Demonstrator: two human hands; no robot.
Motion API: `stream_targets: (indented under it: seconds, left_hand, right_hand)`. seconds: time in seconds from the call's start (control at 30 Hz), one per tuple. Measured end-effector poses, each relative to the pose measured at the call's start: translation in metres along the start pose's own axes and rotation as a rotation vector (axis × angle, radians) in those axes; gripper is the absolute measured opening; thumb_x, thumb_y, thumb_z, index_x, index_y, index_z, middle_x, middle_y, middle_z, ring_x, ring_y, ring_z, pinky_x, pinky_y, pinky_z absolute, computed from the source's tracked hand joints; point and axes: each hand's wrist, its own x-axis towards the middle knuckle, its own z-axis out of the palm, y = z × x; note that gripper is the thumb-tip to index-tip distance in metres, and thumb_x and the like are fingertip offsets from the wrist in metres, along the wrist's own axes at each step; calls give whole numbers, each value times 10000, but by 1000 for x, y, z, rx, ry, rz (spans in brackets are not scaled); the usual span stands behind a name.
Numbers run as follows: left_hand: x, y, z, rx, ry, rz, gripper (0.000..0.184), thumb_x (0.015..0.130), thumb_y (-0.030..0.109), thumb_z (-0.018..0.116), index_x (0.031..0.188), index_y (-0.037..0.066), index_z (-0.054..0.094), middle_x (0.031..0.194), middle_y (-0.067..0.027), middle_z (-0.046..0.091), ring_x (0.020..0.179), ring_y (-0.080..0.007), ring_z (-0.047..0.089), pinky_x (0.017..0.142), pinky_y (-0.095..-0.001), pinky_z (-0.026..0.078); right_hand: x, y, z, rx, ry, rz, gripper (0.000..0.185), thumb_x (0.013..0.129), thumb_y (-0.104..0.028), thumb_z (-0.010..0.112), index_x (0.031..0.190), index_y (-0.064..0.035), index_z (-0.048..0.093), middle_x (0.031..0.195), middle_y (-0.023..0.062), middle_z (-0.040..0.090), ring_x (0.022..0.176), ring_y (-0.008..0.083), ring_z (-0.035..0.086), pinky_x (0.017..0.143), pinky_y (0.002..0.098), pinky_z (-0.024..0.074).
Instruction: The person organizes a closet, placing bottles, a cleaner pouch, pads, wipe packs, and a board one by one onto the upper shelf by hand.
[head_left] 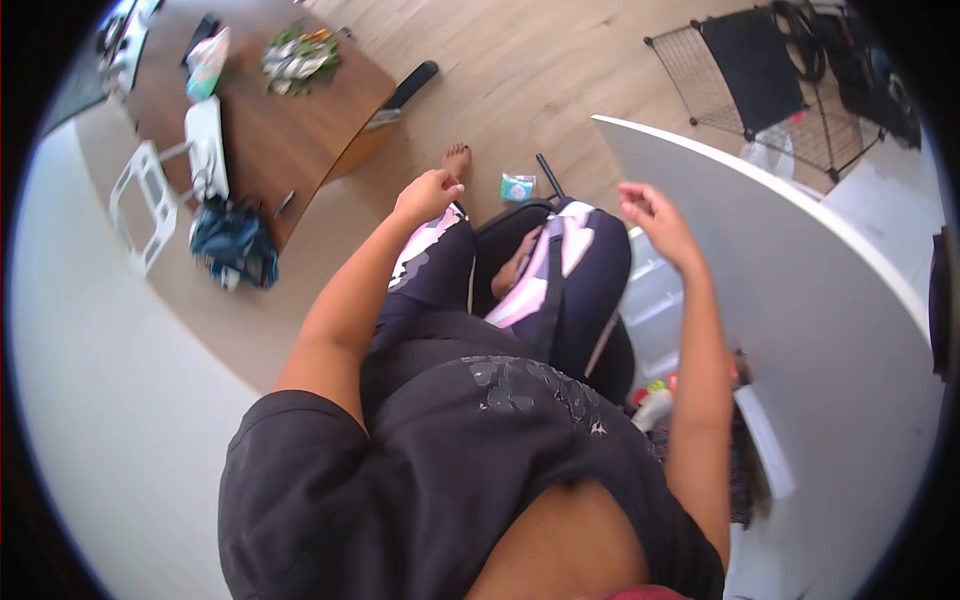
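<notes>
My left hand point(430, 195) is above my left knee, its fingers curled together. What it holds, if anything, is hidden; a small dark thing shows just below it. My right hand point(657, 222) is raised beside my right knee, between it and the white panel. Its fingers are half bent and apart, with nothing visible in them. Below lie my dark leggings point(590, 270) with pink and white patches. Beyond my knees, a teal and white packet point(517, 187) rests on the floor next to a black bar point(549, 176).
A tall white panel point(800, 260) stands close on my right, with clear plastic drawers point(655, 300) beside my leg. At left is a wooden table point(255, 130) bearing leafy stuff point(300, 58); a blue bag point(232, 243) hangs near it. A wire rack point(690, 80) stands at the far right.
</notes>
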Motion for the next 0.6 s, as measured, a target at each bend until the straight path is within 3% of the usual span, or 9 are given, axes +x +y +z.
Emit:
stream_targets:
  seconds: [0.1,0.17,0.27,0.37,0.47,0.5,0.57,0.6]
  left_hand:
    - [100,-56,34,76,35,112,308,794,320,584,951,67,663,952,-159,650,912,-292,621,815,-389,469]
    - [145,-86,44,29,129,63,323,804,320,572,946,43,656,965,-183,634,914,-319,610,817,-398,465]
    - [180,-112,44,-55,91,98,320,828,257,584,976,-24,623,946,-172,627,866,-255,612,770,-351,474]
    - [182,-109,55,-207,95,84,311,854,272,575,979,-9,621,936,-111,637,876,-197,604,751,-318,462]
    - [208,-86,89,-723,-2,-121,248,900,257,546,1024,51,609,980,-27,620,887,-117,576,744,-243,423]
    - [221,-80,104,-718,-15,-132,248,900,257,546,1024,51,609,980,-27,620,887,-117,576,744,-243,423]
    - [247,-73,135,-999,-72,-199,250,909,250,540,1048,47,588,992,-27,612,892,-109,568,762,-250,424]
    - [260,-71,149,-997,-78,-211,250,909,250,540,1048,47,588,992,-27,612,892,-109,568,762,-250,424]
  right_hand:
    - [97,41,12,-318,-41,-131,348,843,-229,607,1122,-28,557,1006,124,582,899,224,575,805,327,459]
    - [157,78,32,-491,-99,-93,371,824,-245,616,1120,-30,553,1029,148,579,931,267,574,815,355,460]
    - [230,118,67,-894,-274,33,325,825,-258,602,1069,-43,605,1059,169,578,978,298,564,845,387,459]
    - [259,172,110,-994,-376,168,246,767,-232,662,931,-47,666,1040,160,580,998,288,567,859,376,458]
    - [279,254,166,-520,-272,341,276,762,-266,670,883,-19,682,1079,185,574,1030,286,558,881,369,448]
    - [287,280,185,-321,-214,427,313,761,-281,672,911,-7,676,1108,199,566,1040,287,555,891,364,444]
    - [293,314,228,-333,-79,520,393,765,-298,672,993,21,648,1154,217,552,1073,296,541,918,361,430]
    - [299,352,259,-384,6,566,438,767,-314,667,1036,28,628,1194,223,524,1093,305,529,931,363,422]
